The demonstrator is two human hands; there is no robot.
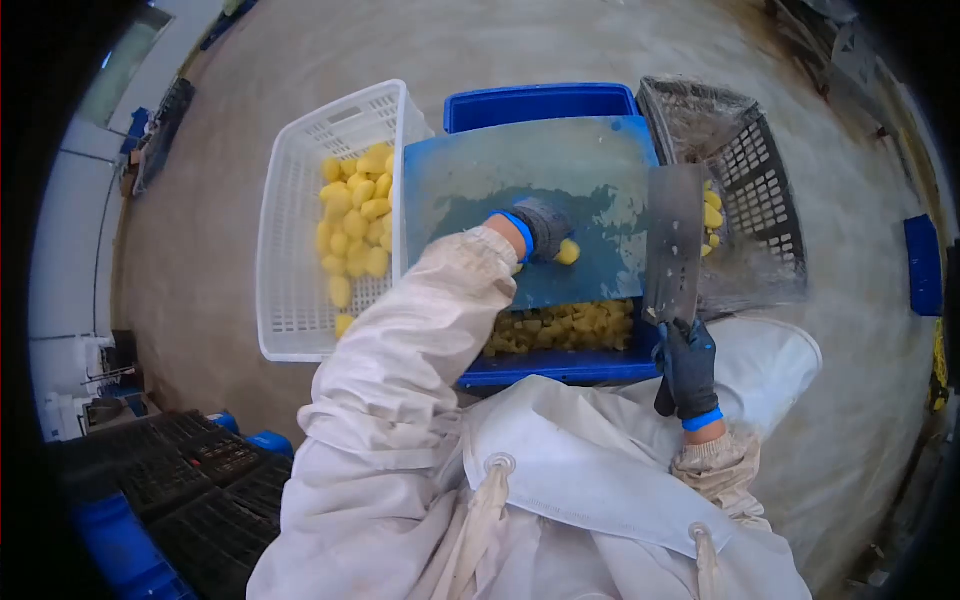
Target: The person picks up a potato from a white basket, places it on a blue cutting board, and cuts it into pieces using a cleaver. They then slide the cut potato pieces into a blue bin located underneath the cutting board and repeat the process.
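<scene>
1. Your left hand (541,228), in a dark glove with a blue cuff, is curled down on a peeled yellow potato (567,252) on the flat blue plastic cutting board (520,170). Fingers are closed over it, pinning it to the board.
2. Your right hand (688,368), same glove type, is wrapped tight round the handle of a wide steel cleaver (672,245). The blade is raised, pointing away from you, off to the right of the potato and not touching it.
3. The board lies across a blue plastic crate (540,102). Cut yellow potato chunks (560,328) are piled in the crate just below the board's near edge.
4. The white perforated plastic basket (300,220) on the left holds whole peeled potatoes (355,215). The dark mesh crate (745,170) on the right shows a few yellow pieces behind the blade.
5. To cut well: keep left fingertips tucked back from the potato's right side, where the blade would come in.
6. Hold the potato flat and steady so it does not roll; bring the blade down straight, clear of the glove.
7. The board looks wet, so the potato may slip; press firmly.
</scene>
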